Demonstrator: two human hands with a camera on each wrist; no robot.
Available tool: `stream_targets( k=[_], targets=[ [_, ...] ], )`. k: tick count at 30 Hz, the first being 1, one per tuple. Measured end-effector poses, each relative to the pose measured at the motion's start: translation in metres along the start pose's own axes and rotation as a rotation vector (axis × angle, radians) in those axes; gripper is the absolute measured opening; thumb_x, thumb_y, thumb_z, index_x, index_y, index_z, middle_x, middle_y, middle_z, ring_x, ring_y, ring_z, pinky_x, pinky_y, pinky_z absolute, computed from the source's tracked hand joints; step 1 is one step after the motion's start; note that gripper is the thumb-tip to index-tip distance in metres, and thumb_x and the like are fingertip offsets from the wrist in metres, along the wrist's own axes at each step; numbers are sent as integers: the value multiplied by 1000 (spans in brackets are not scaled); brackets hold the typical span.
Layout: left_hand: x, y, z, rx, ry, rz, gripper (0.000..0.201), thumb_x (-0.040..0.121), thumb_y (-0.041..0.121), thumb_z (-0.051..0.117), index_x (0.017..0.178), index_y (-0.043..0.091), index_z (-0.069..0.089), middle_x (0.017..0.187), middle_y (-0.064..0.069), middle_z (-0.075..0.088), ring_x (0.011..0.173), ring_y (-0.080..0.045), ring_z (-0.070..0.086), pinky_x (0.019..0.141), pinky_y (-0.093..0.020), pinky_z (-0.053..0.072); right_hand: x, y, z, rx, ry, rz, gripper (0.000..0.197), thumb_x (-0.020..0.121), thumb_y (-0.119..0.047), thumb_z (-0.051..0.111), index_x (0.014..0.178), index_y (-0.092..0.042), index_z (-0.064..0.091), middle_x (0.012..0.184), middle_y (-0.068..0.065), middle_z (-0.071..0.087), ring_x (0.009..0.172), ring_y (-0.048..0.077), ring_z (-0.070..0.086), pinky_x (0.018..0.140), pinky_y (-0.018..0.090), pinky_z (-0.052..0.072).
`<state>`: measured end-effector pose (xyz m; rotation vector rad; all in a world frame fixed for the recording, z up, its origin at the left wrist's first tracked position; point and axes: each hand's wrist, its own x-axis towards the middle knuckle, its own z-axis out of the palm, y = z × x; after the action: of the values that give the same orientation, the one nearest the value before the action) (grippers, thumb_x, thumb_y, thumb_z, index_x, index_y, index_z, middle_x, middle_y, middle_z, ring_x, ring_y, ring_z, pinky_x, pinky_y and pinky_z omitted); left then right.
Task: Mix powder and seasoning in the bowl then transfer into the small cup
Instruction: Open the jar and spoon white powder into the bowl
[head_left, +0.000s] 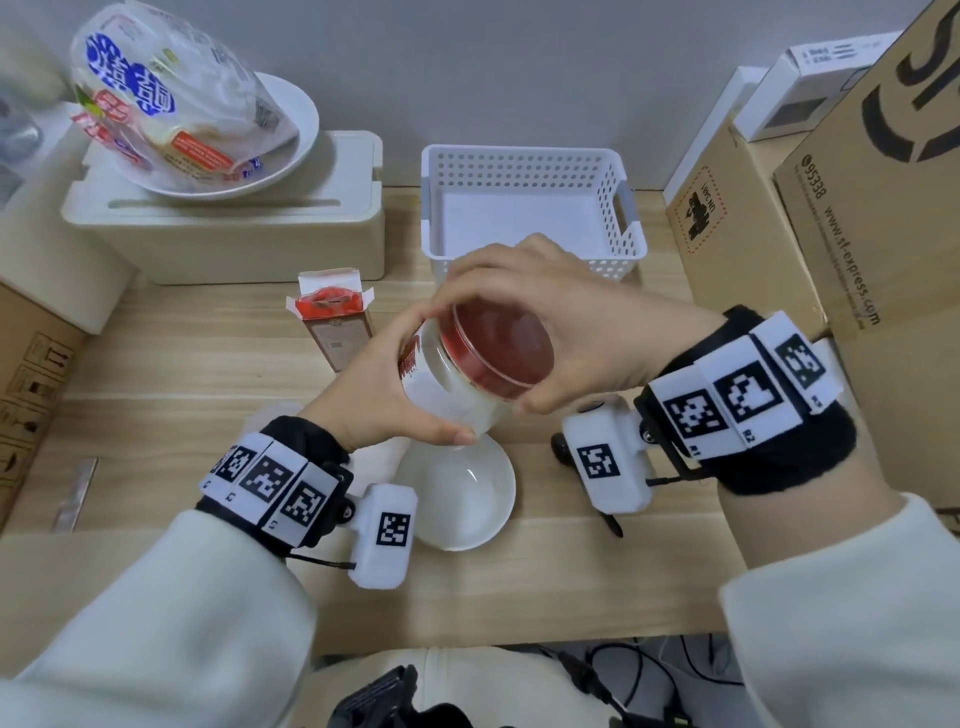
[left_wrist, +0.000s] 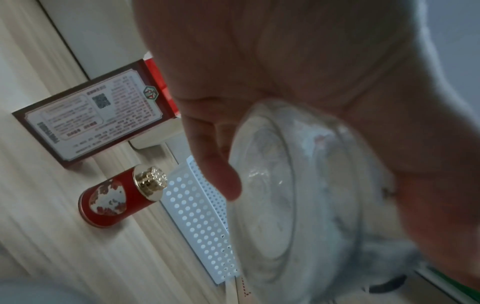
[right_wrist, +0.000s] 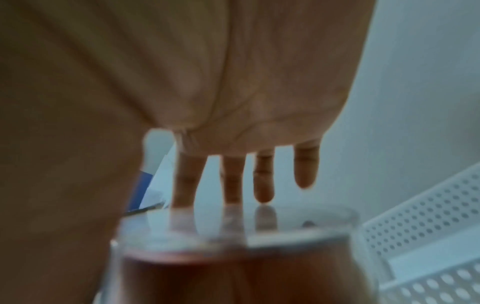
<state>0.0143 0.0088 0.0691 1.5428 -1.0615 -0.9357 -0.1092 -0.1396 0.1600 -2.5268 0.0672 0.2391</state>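
We hold the clear jar (head_left: 457, 379) in mid-frame of the head view, tilted so its long axis runs from the lower left up toward the right, with the red lid (head_left: 501, 348) at the upper right end facing us. Our left hand (head_left: 384, 384) wraps the jar's body from the left side, thumb and fingers curled round the clear wall; the left wrist view shows the jar's base close against that palm. Our right hand (head_left: 566, 332) arches over the lid from the right, its fingers curled round the rim, so the lid lies directly under the right hand and that hand is the nearer one for twisting. We judge the step in hand to be unscrewing the lid, which calls for turning about the jar's tilted axis while the left hand keeps the body from spinning. The white bowl (head_left: 462, 499) sits on the counter (head_left: 571, 587) just below the jar in the frame, between our two wrists. A red canister (left_wrist: 114, 197) stands beside the white perforated basket (head_left: 530, 202) in the left wrist view; we cannot tell whether it is the seasoning.
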Motion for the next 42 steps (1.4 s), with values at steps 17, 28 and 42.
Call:
stream_targets(
  k=[17,28,42],
  targets=[
    [10,-8,2,125,1,27,102,38,32,88,129,27,41,128,8,54,121,-5,50,103,-26,40,0,6,4,117,40,84,71,54,-14,79,116,-31,49,114,-7,43,110,18,44,97,40,41],
    [4,-10,-8,-42,204,24,92,33,32,83,115,40,42,118,19,52,106,16,50,86,-3,37,-14,49,2,544,469,179,62,47,-22,86,90,-42,46,114,-10,33,108,6,41,102,33,42],
    [-26,-27,14,-146,380,-18,107,41,23,83,135,15,32,129,7,51,122,-3,49,100,-19,40,-2,154,161,514,729,829,74,66,-13,79,129,-15,40,135,8,39,124,21,38,101,24,28]
  ],
)
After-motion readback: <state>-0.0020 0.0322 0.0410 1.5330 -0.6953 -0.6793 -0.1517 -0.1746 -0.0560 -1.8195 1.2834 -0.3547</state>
